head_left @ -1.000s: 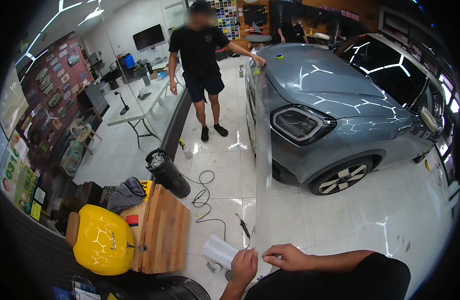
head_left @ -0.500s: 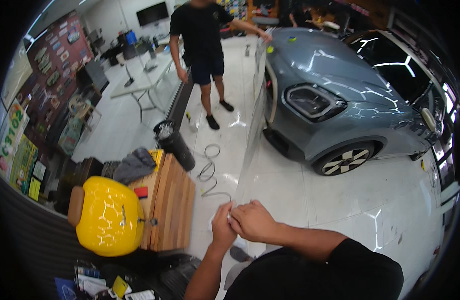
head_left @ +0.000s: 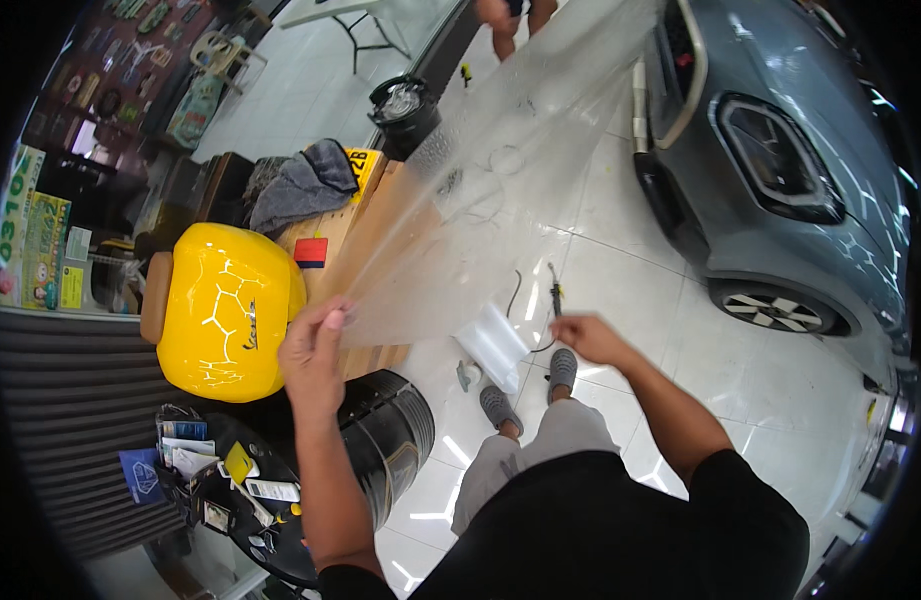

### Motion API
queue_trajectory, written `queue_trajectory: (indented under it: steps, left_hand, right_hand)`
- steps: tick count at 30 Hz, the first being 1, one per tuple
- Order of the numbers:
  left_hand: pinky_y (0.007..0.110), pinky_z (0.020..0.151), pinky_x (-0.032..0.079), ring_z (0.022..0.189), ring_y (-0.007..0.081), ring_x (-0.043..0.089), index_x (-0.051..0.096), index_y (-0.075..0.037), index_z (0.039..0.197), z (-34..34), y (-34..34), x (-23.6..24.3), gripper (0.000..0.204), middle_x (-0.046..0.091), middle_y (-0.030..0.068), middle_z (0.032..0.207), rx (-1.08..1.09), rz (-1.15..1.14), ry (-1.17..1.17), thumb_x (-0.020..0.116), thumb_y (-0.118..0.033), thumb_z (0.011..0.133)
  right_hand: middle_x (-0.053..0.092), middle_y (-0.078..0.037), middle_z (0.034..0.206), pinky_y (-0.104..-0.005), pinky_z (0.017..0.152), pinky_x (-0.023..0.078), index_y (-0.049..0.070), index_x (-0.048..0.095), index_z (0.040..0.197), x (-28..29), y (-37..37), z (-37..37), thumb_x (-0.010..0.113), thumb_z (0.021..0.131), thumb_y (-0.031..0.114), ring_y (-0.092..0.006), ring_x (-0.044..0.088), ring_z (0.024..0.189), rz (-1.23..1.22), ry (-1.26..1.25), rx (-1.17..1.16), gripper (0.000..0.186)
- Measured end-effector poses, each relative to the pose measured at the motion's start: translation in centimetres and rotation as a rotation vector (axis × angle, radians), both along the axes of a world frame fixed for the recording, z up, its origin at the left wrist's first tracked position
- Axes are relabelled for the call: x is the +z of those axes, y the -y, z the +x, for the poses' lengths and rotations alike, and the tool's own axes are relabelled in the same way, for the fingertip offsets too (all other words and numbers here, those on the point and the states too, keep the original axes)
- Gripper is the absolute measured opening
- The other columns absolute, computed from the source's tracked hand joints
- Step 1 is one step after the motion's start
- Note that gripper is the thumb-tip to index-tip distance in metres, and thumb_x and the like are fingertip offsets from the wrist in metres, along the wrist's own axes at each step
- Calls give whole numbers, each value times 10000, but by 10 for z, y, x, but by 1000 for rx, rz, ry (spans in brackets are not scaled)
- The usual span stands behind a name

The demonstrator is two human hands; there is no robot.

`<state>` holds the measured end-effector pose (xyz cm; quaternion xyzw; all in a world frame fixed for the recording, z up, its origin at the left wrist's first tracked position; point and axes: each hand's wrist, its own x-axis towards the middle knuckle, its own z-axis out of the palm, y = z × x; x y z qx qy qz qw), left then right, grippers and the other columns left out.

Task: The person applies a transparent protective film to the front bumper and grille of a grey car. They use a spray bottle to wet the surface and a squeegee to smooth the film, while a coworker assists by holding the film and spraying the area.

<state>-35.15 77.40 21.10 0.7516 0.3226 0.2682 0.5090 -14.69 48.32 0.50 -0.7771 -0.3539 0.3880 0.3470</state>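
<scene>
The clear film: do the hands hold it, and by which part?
The left hand holds the clear film by its near edge; for the right hand, it cannot be told.

L hand [head_left: 313, 358]: glossy yellow rounded case [head_left: 215, 310] blocks L; transp. plastic sheet [head_left: 450, 255] blocks fwd. Passage open betw. R hand [head_left: 588, 338] & grey-blue car [head_left: 780, 250].

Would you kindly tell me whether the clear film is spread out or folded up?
Spread out: the clear film stretches in a broad sheet from the left hand, and the tiled floor shows through it.
</scene>
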Motion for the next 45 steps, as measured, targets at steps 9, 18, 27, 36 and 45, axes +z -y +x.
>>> queue_trajectory:
  steps: [9, 18, 27, 36, 45]
  left_hand:
    - [409, 928, 478, 974, 230, 609, 577, -42, 1094, -32, -90, -15, 194, 604, 105, 1071, -120, 47, 60, 505, -178, 975]
    - [327, 822, 509, 933, 279, 657, 667, 27, 993, -22, -42, -93, 158, 667, 181, 992, -313, 327, -91, 616, 13, 844]
    - [324, 722, 503, 808, 274, 649, 662, 23, 1009, -11, -17, -108, 154, 657, 164, 890, -244, 69, 126, 606, -16, 870]
    - [293, 746, 507, 829, 206, 658, 676, 33, 988, -12, 6, -131, 158, 687, 139, 901, -34, -79, -201, 624, -40, 859]
    - [343, 542, 378, 571, 176, 438, 557, 45, 714, -7, -21, -125, 255, 508, 64, 616, 412, -177, -228, 576, -128, 899]
  right_hand:
    - [593, -285, 1145, -439, 959, 433, -50, 526, 1237, -351, -87, -211, 610, 794, 409, -408, 557, 1102, -275, -347, -100, 643]
    - [670, -170, 1001, -355, 891, 468, 6, 640, 1086, -192, -170, -192, 547, 930, 297, -281, 633, 979, 157, -479, 1, 343]
    - [674, -95, 1015, -301, 855, 479, -15, 645, 1083, 190, -142, -9, 556, 906, 62, -176, 627, 939, 418, -416, 626, 213]
    - [650, -253, 1002, -415, 824, 497, -17, 621, 1122, 161, -319, 281, 523, 822, 145, -373, 637, 935, 289, 619, 35, 355]
    - [651, -259, 947, -470, 836, 486, -38, 659, 938, 118, -455, 389, 538, 760, 152, -414, 622, 940, 6, 692, 278, 287]
